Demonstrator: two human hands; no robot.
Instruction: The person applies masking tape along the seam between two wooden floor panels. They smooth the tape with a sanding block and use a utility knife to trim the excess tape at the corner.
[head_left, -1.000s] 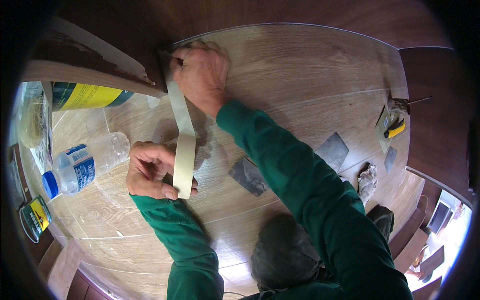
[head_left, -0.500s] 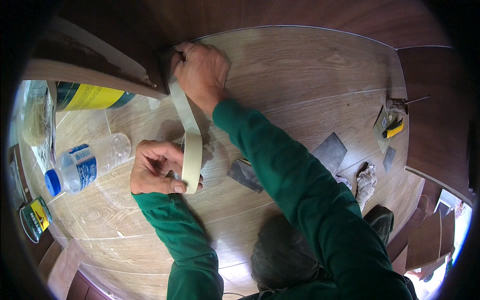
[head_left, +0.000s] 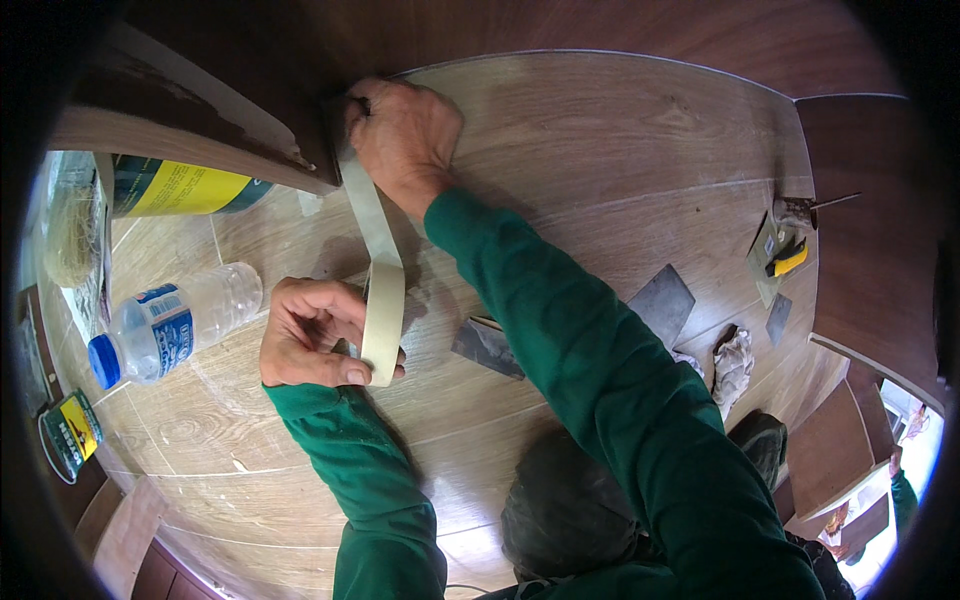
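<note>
In my left hand is a roll of cream masking tape, pinched between thumb and fingers, its edge upright. A strip runs from the roll up to the foot of a dark brown wooden upright. There my right hand is closed over the strip's far end, knuckles up, its fingertips partly hidden. Left of my left hand, a clear plastic bottle with a blue cap lies on the wood-look floor. A dark flat piece lies under my right forearm.
A yellow and dark green can stands behind the wooden edge at left. Grey abrasive-looking sheets, a crumpled cloth and a yellow-handled cutter lie at right. Another person's green sleeve shows at the far right.
My hands and the tape stay nearly in place. At the lower right, the brown panels have shifted, and another person's hand and green sleeve now show beside them.
</note>
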